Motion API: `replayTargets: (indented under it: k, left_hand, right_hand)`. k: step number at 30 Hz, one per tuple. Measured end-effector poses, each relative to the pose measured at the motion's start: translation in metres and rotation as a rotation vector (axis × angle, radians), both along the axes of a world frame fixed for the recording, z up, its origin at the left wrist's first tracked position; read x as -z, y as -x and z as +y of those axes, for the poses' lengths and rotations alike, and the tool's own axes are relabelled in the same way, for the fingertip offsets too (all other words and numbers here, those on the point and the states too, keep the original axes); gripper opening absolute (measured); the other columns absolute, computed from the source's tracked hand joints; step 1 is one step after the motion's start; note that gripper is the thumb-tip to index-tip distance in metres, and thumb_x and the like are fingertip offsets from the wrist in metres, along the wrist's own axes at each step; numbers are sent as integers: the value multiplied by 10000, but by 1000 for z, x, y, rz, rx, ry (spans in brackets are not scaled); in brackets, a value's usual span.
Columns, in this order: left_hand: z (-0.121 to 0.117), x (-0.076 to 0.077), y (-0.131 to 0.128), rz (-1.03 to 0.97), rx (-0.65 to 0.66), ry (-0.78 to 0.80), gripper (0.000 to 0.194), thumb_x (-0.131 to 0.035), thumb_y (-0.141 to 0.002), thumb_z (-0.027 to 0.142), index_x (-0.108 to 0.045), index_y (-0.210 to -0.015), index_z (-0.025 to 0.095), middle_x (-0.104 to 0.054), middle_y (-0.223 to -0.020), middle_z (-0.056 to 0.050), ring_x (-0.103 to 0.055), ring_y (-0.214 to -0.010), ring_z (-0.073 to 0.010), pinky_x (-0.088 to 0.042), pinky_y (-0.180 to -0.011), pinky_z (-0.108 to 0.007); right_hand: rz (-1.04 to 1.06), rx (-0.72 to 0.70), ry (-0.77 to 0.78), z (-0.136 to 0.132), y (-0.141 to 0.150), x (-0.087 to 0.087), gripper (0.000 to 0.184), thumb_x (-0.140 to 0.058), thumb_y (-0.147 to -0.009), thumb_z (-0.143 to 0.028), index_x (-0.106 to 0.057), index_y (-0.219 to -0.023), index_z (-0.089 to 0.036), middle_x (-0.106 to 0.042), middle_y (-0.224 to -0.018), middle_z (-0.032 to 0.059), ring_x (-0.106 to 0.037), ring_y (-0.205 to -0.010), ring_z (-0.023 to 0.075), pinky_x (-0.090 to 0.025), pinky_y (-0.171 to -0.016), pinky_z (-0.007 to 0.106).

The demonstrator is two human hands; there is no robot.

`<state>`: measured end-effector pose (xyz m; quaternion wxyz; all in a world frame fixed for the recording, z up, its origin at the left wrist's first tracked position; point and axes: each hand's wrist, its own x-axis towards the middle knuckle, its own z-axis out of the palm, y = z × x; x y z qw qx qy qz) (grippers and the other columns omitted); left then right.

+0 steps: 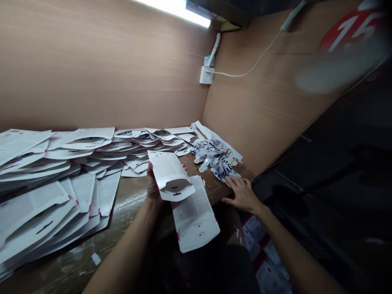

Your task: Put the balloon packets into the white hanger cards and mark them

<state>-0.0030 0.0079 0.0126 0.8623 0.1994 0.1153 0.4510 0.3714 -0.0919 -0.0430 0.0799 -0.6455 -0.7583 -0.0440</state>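
From my remote station I see the desk (134, 198), white envelopes (88, 153) stacked overlapping along its back edge, presumably to save room. Printed packets (210, 153) lie toward its right back corner, within easy reach. Near the front edge, my left hand (154, 190) clamps 1 envelope (168, 169), tilted, probably keeping its mouth towards me. My right hand (243, 195) lies palm-down, thumb spread, fingertips at the packets.

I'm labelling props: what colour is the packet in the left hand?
The packet is mostly white, best seen in the head view.
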Motion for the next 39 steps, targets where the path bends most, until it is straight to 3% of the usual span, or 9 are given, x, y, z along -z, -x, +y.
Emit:
replayTargets:
  k: [4,7,10,14,20,25,30,34,39]
  left_hand:
    - [2,2,-1,10,1,14,1070,-535,-826,895,-433,-1600,164,-687,-1380,-220,-617,-1323,-466,-442,-1112,-722]
    - [1,4,-2,20,8,18,1072,-523,-839,893,-419,-1603,148,-682,-1381,-232,-627,-1313,-455,-433,-1120,-716]
    - [-2,5,-2,32,-6,27,1078,-522,-831,901,-437,-1582,132,-701,-1344,-230,-635,-1299,-455,-430,-1119,-717]
    - [-2,5,-4,57,-47,58,1040,-531,-823,902,-502,-1519,130,-732,-1274,-212,-675,-1238,-430,-448,-1121,-677]
    - [-3,7,-7,81,-144,-10,906,-560,-846,851,-577,-1434,161,-757,-1223,-170,-696,-1198,-403,-508,-1078,-611]
    - [-5,9,-12,118,-90,21,923,-582,-816,868,-606,-1380,137,-768,-1162,-194,-716,-1147,-416,-551,-1013,-599]
    - [-7,5,-11,103,-118,33,983,-555,-792,914,-602,-1396,141,-768,-1150,-204,-729,-1114,-422,-556,-992,-611]
    - [-10,2,-7,76,-30,15,1017,-554,-765,939,-617,-1385,136,-765,-1169,-213,-712,-1139,-448,-536,-1000,-645]
    - [-9,7,-9,55,-65,9,989,-557,-783,920,-609,-1381,134,-761,-1183,-209,-706,-1153,-446,-527,-1012,-657]
  right_hand:
    - [-44,-103,-90,-34,4,10,764,-721,-849,-316,-493,-1574,-237,-545,-1551,190,-491,-1423,373,-357,-1129,558]
    - [-15,-125,-116,-38,0,4,626,-586,-771,-53,-688,-1365,-221,-717,-1260,149,-638,-1197,323,-447,-1038,495]
    - [158,-174,-228,-43,10,-11,483,-525,-793,-28,-759,-1158,-243,-753,-1076,116,-693,-1067,304,-522,-979,472]
    - [514,-227,-450,-55,55,-47,437,-514,-953,-124,-656,-1320,-313,-749,-1242,88,-719,-1143,277,-581,-999,447]
    - [419,-487,-324,-53,137,-83,465,-505,-928,-88,-650,-1342,-241,-741,-1299,129,-716,-1220,280,-614,-1023,424]
    - [362,-413,-382,-32,178,-67,510,-481,-860,-2,-684,-1285,-195,-764,-1226,160,-747,-1151,291,-637,-984,422]
    - [493,-483,-520,-23,203,-49,559,-448,-946,-53,-590,-1459,-223,-707,-1361,165,-681,-1297,292,-611,-1059,472]
    - [553,-540,-537,-18,211,-40,598,-451,-981,-79,-495,-1552,-250,-651,-1454,152,-612,-1384,298,-573,-1103,509]
    - [450,-283,-610,-14,210,-28,467,-541,-986,-151,-606,-1427,-288,-713,-1251,154,-680,-1132,347,-579,-949,557]
